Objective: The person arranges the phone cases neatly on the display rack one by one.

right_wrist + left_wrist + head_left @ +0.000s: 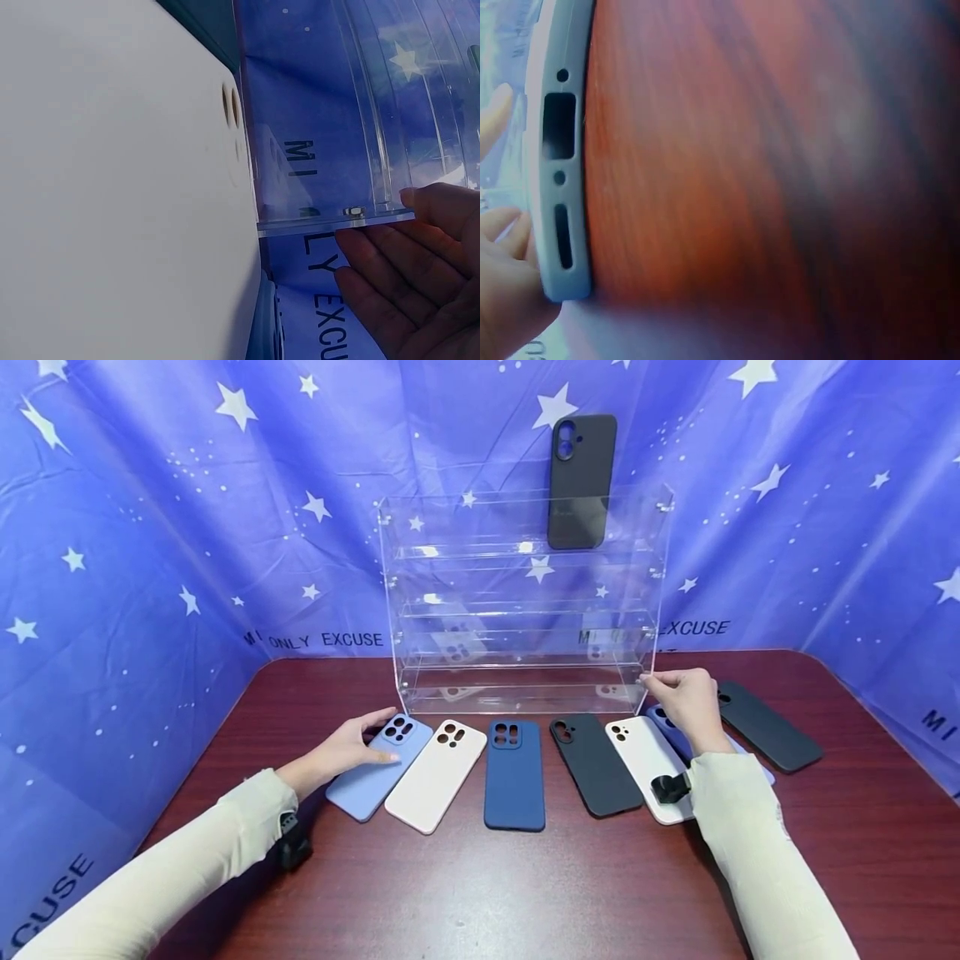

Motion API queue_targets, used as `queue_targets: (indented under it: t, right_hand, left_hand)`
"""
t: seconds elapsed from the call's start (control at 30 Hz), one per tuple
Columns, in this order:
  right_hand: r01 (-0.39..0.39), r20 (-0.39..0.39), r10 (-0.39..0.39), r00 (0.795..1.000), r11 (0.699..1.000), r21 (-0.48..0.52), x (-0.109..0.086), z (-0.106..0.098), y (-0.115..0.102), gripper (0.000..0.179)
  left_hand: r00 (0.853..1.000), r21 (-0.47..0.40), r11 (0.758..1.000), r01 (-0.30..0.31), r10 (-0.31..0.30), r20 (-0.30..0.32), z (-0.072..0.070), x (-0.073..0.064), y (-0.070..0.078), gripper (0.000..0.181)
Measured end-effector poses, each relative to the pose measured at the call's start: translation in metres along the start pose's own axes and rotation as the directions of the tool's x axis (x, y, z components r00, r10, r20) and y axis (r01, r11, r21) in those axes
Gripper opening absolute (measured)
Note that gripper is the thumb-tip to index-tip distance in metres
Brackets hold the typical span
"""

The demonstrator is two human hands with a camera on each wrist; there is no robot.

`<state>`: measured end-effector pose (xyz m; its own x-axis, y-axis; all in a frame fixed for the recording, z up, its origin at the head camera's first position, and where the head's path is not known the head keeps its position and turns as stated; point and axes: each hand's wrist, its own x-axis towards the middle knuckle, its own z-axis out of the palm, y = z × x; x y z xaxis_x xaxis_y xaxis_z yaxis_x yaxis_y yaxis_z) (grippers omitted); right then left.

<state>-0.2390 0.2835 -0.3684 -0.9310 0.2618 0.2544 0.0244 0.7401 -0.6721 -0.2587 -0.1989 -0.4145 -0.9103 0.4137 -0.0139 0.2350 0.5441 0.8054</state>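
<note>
Table with a dark red-brown wood-grain top [480, 893] carried 7 phone cases and, near the middle of its back edge, a tiered rack of clear acrylic [517, 704]. The left hand [345, 752] rested on a light-blue phone case [367, 789], the leftmost of the row; its thumb and index finger were spread apart near the camera cutout, though whether the other fingers gripped the case could not be told. The right hand [693, 697] pinched the front edge of the rack's right side panel, low down, thumb on the inner side and fingers on the outer.

Rightward from the light-blue case lay a cream phone case [431, 785], a dark-blue phone case [515, 789], a black phone case [600, 772], a white phone case [645, 760], a periwinkle phone case [677, 739] mostly hidden by the right hand and forearm, and a charcoal phone case [772, 727] nearest the table's right edge. All 7 had their camera ends towards the back edge.

On the rack's top tier, towards its right end, 1 dark-grey phone case [588, 477] stood upright, cutout uppermost. Beyond the back edge hung a blue curtain with white stars [225, 527].
</note>
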Motion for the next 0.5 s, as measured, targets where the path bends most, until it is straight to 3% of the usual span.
queue_targets:
  t: [0.13,0.5]
  right_hand:
    - [-0.005,0.012,0.005,1.0,1.0,0.003,-0.0003,0.001,0.0005,0.035]
    - [0.006,0.002,-0.006,1.0,1.0,-0.005,0.0009,0.0011,0.0005,0.035]
  left_hand:
    - [1.0,0.058,0.998,-0.018,0.017,0.017,0.0006,0.0013,-0.0027,0.084]
    - [0.999,0.1,0.995,-0.027,0.022,0.049,0.0005,0.001,0.0012,0.092]
